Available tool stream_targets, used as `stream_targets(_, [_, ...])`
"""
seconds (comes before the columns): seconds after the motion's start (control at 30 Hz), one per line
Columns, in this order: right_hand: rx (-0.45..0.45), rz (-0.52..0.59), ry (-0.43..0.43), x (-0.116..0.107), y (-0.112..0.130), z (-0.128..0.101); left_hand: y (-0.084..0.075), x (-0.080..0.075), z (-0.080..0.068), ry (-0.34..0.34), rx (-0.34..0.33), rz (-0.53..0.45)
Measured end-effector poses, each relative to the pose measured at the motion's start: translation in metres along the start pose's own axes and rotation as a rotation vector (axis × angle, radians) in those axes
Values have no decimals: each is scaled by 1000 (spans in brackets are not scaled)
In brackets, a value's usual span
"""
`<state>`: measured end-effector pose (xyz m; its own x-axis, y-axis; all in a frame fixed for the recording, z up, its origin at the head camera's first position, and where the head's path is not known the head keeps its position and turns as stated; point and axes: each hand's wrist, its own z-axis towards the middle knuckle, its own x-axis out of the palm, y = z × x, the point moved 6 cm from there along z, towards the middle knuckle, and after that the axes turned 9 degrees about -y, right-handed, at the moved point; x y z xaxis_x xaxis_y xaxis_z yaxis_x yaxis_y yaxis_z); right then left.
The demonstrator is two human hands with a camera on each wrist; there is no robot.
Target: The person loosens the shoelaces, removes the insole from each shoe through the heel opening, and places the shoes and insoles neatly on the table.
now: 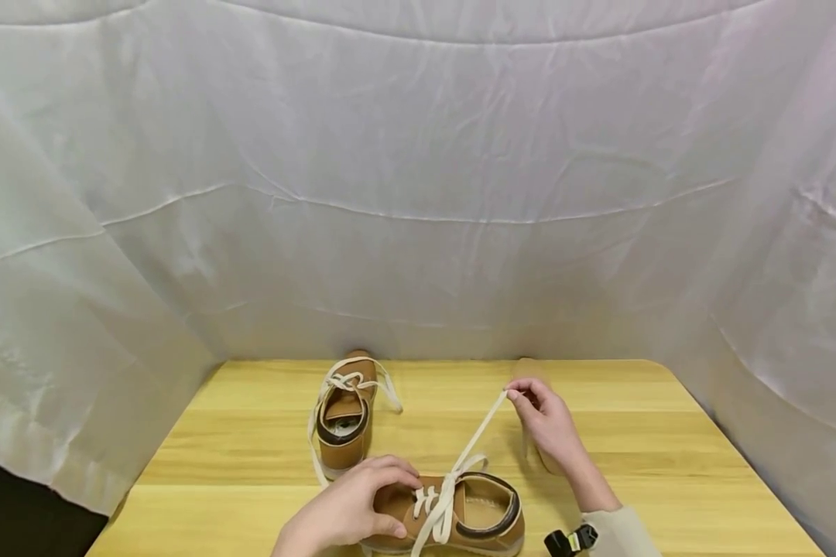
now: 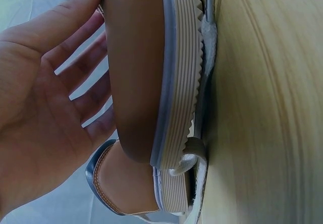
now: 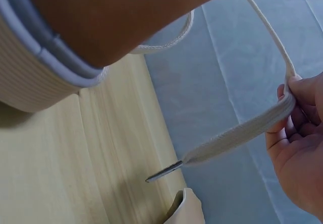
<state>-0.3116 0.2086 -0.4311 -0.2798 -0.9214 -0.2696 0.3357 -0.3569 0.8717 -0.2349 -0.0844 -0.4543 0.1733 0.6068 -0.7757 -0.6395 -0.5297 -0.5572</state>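
A brown shoe (image 1: 467, 544) with a pale sole lies sideways near the front of the table, toe to the left. My left hand (image 1: 351, 503) holds its toe end, thumb on the near side and fingers over the far side. In the left wrist view, the palm stands off the shoe's brown upper (image 2: 136, 67). A white shoelace (image 1: 484, 425) rises taut from the shoe to my right hand (image 1: 546, 422), which pinches it between thumb and fingers. The lace's free end (image 3: 237, 135) hangs past the fingers, tipped with a dark aglet.
Behind and to the left stands a second brown shoe (image 1: 351, 445), its white lace (image 1: 390, 387) loose. A tan item (image 1: 529, 370), mostly hidden by my right hand, lies at the table's (image 1: 251, 433) back edge. Pale curtains (image 1: 418, 271) enclose the table.
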Motion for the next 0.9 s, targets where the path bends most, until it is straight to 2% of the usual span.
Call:
stream_targets(0.27, [-8, -23, -14, -5, -2, 1, 0, 4, -1, -4, 10, 8])
stream_targets(0.53, [-14, -13, -34, -11, -4, 6, 0, 0, 0, 6, -4, 0])
stream_targets(0.9, [29, -25, -58, -27, -3, 10, 0, 1, 0, 4, -7, 0])
